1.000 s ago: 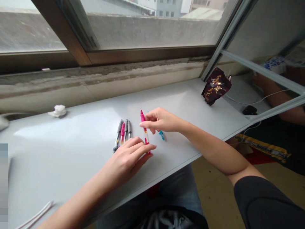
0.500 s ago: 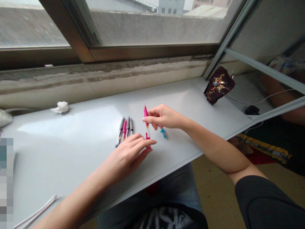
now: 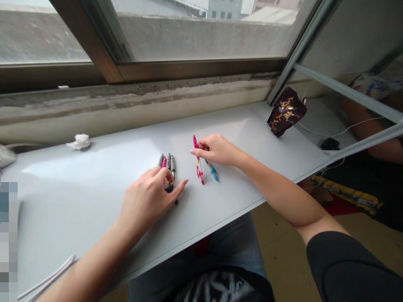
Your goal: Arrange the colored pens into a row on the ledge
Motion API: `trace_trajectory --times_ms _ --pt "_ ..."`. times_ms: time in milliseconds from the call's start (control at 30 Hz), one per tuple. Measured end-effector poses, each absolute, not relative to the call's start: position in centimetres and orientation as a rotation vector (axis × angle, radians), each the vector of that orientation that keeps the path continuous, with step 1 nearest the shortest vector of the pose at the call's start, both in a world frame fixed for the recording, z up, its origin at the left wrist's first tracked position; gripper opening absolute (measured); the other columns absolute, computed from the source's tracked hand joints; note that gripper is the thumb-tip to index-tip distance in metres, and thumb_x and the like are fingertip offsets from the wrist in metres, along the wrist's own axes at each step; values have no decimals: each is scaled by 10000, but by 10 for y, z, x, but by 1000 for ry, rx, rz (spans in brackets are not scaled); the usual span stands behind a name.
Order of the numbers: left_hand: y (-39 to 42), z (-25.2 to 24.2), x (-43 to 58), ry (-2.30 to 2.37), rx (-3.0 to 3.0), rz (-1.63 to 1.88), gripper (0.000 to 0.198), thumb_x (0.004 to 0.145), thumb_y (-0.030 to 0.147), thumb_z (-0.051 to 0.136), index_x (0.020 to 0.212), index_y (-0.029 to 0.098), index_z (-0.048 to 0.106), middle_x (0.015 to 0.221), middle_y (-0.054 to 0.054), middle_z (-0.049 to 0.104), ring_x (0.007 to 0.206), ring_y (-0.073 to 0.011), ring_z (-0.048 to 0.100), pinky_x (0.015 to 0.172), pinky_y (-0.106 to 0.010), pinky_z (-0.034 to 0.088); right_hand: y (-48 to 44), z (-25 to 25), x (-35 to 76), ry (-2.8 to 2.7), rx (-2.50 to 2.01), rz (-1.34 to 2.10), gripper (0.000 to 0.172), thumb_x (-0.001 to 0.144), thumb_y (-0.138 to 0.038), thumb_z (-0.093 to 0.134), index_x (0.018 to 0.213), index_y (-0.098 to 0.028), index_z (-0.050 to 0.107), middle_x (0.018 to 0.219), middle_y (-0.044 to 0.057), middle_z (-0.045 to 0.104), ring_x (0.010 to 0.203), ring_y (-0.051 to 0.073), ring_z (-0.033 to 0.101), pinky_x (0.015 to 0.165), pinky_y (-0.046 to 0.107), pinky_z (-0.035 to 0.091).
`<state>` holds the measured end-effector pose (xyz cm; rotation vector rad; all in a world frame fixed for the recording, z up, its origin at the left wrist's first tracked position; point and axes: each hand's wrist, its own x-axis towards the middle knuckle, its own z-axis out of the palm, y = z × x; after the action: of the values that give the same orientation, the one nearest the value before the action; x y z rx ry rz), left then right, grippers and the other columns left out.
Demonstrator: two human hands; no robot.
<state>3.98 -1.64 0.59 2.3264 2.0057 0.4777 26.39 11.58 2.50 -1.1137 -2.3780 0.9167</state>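
Observation:
My right hand (image 3: pixel 218 150) pinches a pink pen (image 3: pixel 200 171) near its upper end between thumb and fingers. The pen points away from me, its clip end towards me. Beside it, partly under the same hand, lies a blue pen (image 3: pixel 214 173) on the desk. My left hand (image 3: pixel 146 191) hovers over a row of several pens, thumb spread away from its bent fingers. That row has grey pens (image 3: pixel 173 164) and another pink pen (image 3: pixel 164 162). The left fingers cover the lower parts of the row; whether they touch it I cannot tell.
The white desk (image 3: pixel 103 176) runs below a window. A crumpled tissue (image 3: pixel 81 141) lies at the back left, a white cable (image 3: pixel 52 279) at the front left. On the right stand a dark wrapper (image 3: pixel 287 111) and a metal frame (image 3: pixel 349 86), with another person's arm (image 3: pixel 359 113) beyond.
My left hand has left the held pink pen and moved left over the pen row. My right hand has shifted the pink pen slightly right, beside the blue pen.

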Motion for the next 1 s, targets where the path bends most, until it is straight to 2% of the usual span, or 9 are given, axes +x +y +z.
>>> trace_trajectory --times_ms 167,267,400,500,600,667,800,867,1000 --pt "-14 11 41 2101 2220 217 370 982 578 615 840 239 659 898 -48 748 740 -249 692 618 -335 380 118 15 262 -2420 -1164 748 346 1014 -352 708 742 -157 621 665 -11 607 642 113 483 667 274 318" --pt "-12 10 40 2071 2232 311 328 953 508 628 763 243 666 816 -47 753 670 -240 672 584 -333 354 119 15 262 -2341 -1127 756 341 1011 -361 700 749 -157 625 672 -15 603 644 111 485 677 265 334" --pt "-9 10 37 1974 2111 561 313 922 462 640 708 234 664 673 -24 716 576 -202 628 566 -311 381 115 19 264 -2295 -1074 799 457 1003 -519 687 729 -160 621 639 -16 579 624 111 469 662 274 329" --pt "-10 14 38 1838 1964 791 317 954 459 615 752 221 666 603 14 671 546 -160 605 575 -281 430 109 22 263 -2277 -971 998 592 952 -695 673 688 -172 589 596 -18 562 593 108 465 623 270 328" --pt "-14 17 42 1612 1939 951 272 1006 450 598 888 215 669 662 28 692 576 -138 612 595 -255 472 103 24 259 -2167 -781 1393 654 920 -805 627 713 -188 565 564 -23 568 531 100 472 558 255 344" --pt "-16 16 44 1459 2003 976 228 1040 415 573 963 216 654 702 31 698 593 -129 620 594 -238 478 99 25 256 -2075 -661 1584 659 949 -803 589 680 -207 505 511 -50 496 471 83 403 506 249 317" --pt "-17 10 45 1443 2175 1029 183 1081 331 511 1088 207 646 745 34 668 598 -125 604 613 -235 488 96 26 255 -1995 -629 1693 675 975 -688 660 574 -230 367 459 -95 319 430 51 249 448 244 229" --pt "-16 8 43 1464 2248 1045 194 1079 345 536 1110 198 658 795 8 687 653 -145 636 654 -254 511 96 26 255 -1951 -653 1719 686 996 -652 649 544 -235 344 442 -93 304 417 49 243 437 246 224" --pt "-14 9 39 1447 2231 1020 278 1100 380 507 1021 199 703 908 -59 765 799 -193 717 743 -289 549 95 27 255 -1909 -620 1712 691 1025 -612 615 514 -238 339 416 -79 318 411 51 260 432 250 234"
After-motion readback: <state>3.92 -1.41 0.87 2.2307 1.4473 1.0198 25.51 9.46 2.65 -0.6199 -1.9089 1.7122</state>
